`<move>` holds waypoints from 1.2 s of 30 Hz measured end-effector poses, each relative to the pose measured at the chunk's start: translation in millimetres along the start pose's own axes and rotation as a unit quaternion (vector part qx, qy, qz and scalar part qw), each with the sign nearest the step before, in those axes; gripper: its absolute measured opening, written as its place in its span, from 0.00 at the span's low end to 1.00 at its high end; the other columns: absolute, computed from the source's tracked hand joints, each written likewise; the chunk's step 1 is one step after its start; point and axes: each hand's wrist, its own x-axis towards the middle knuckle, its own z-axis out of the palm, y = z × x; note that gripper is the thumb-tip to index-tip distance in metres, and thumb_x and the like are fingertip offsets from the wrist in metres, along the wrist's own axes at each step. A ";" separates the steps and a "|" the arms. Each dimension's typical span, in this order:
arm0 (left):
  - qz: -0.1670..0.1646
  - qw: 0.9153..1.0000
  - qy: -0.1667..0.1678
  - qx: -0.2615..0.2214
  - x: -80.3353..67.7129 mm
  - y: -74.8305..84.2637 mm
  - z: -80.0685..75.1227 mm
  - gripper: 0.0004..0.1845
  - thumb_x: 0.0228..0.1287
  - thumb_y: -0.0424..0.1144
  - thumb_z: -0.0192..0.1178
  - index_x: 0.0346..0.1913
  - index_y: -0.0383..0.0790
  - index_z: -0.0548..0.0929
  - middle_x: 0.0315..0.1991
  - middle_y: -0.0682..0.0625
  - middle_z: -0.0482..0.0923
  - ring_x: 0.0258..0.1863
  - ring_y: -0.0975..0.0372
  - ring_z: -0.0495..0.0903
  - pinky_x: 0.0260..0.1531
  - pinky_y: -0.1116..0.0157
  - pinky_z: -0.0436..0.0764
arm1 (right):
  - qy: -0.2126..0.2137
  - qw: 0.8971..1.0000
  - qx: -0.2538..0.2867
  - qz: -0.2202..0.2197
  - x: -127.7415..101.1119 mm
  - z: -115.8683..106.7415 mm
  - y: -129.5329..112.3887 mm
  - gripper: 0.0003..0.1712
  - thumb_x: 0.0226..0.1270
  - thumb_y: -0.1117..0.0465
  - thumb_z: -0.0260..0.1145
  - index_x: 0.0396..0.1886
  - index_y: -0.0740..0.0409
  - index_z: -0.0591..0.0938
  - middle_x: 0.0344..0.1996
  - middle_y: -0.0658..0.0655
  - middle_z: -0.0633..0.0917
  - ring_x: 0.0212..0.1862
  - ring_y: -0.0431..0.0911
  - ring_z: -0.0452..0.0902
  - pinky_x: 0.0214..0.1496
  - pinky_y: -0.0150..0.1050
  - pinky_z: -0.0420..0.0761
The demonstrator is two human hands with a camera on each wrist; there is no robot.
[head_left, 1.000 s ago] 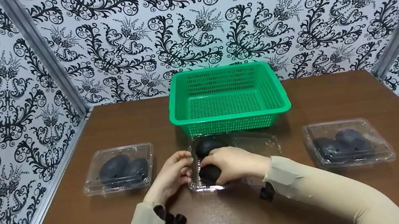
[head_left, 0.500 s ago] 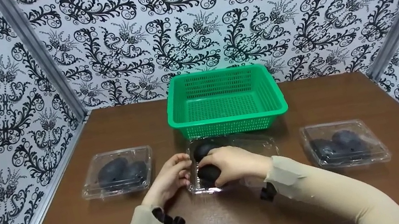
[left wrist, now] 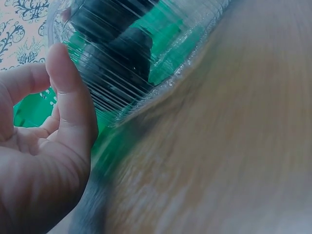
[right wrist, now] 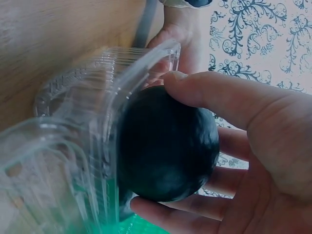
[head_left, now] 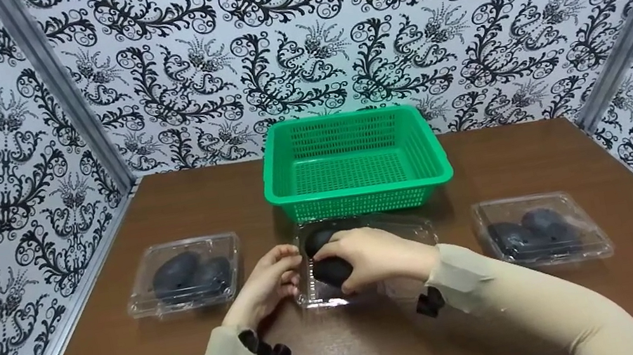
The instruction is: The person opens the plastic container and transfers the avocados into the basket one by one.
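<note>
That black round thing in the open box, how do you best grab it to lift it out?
From above, around its middle. The dark avocado is smooth and rounded, and the open clear box has walls round it. The right hand grips it thumb against fingers; the left hand touches the box edge.

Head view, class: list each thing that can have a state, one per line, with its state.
Middle clamshell box: lid open.
Left clamshell box: closed.
Right clamshell box: closed.
Green basket: empty.
Dark avocado: gripped by right hand.
Left hand: touching the middle box's edge.
</note>
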 end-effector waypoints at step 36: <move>0.001 1.000 -0.014 -0.008 -0.2 -0.2 -1.5 0.11 0.65 0.30 0.57 0.48 0.38 0.69 0.30 0.52 0.68 0.20 0.66 0.70 0.15 0.74 0.73 | 0.037 0.999 0.004 0.008 -16.1 -44.7 7.0 0.34 0.46 0.56 0.75 0.58 0.52 0.80 0.49 0.51 0.82 0.46 0.44 0.76 0.46 0.41 0.79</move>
